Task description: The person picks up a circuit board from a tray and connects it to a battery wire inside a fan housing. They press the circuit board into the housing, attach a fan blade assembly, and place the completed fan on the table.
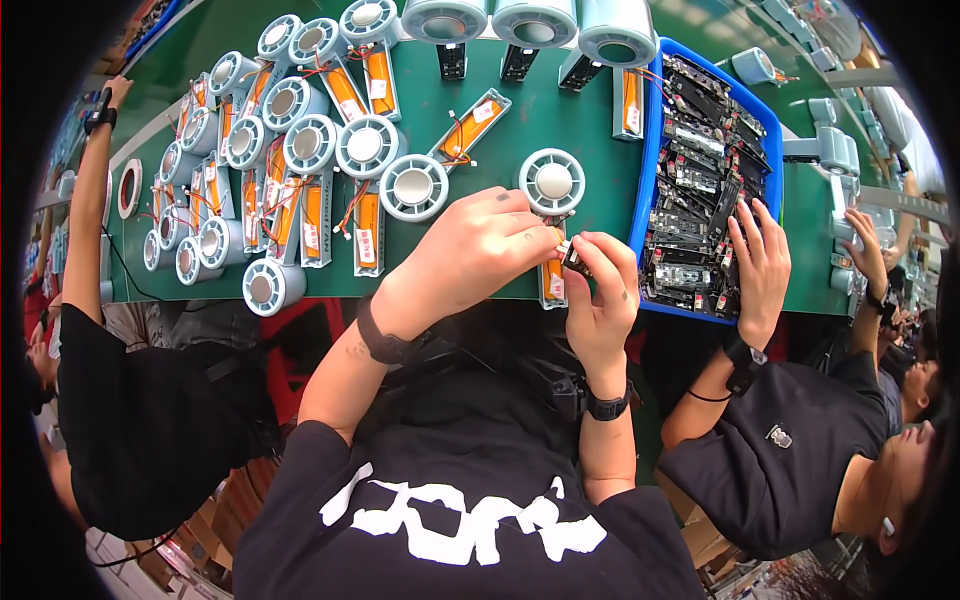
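Note:
In front of me a light blue handheld unit with a round vented head (552, 182) lies on the table, the orange battery (553, 278) in its handle partly covered by my hands. My right hand (605, 300) is closed, pinching a small black circuit board (574, 262) between thumb and fingers above that handle. My left hand (480, 245) comes in from the left, its fingertips pressed together at the board's end. What they grip looks like a thin battery wire or its plug, mostly hidden by the fingers.
At right stands a blue bin (650, 190) full of black circuit boards, with a co-worker's hand (762, 265) on its contents. Several similar units (310, 145) with orange batteries crowd the green table's left. Large units (535, 22) stand at the back. A tape roll (130, 188) lies far left.

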The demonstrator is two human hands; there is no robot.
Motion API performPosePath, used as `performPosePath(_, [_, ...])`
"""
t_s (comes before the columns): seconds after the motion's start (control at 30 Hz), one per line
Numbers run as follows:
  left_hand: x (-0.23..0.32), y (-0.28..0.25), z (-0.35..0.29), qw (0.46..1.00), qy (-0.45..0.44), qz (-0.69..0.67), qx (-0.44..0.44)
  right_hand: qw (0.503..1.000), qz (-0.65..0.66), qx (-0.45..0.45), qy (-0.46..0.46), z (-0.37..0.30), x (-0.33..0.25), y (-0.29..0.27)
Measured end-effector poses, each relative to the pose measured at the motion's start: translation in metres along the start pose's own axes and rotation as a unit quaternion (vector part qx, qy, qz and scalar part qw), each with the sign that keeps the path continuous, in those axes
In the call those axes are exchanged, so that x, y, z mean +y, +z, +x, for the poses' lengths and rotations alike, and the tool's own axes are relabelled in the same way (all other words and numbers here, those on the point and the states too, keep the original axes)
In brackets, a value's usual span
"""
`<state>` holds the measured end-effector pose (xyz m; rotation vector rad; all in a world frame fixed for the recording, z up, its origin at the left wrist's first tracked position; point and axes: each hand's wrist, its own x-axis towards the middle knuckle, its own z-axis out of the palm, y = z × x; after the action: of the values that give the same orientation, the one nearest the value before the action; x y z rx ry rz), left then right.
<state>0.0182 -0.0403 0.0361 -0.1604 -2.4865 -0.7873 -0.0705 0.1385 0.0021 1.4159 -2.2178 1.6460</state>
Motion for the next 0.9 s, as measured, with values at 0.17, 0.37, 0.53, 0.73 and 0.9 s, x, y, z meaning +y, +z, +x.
performPosePath(0.17, [0.001,0.012,-0.004,0.995,-0.032,-0.078,0.05,0.999,0.025,0.002,0.029,-0.003,-0.001,0.003])
performPosePath(0.37, [0.008,0.018,-0.005,0.99,-0.078,-0.109,0.05,0.917,0.277,0.055,0.283,-0.004,-0.013,0.002])
performPosePath(0.53, [0.009,0.014,-0.007,0.998,-0.046,-0.037,0.029,0.899,0.328,0.058,0.284,0.011,-0.021,0.005])
performPosePath(0.73, [0.006,0.017,-0.011,0.999,-0.028,-0.02,0.036,0.897,0.31,0.03,0.313,0.016,-0.026,0.004])
performPosePath(0.9, [-0.001,0.027,-0.015,0.985,-0.032,-0.125,0.113,0.838,0.392,0.04,0.378,0.02,-0.025,0.001])
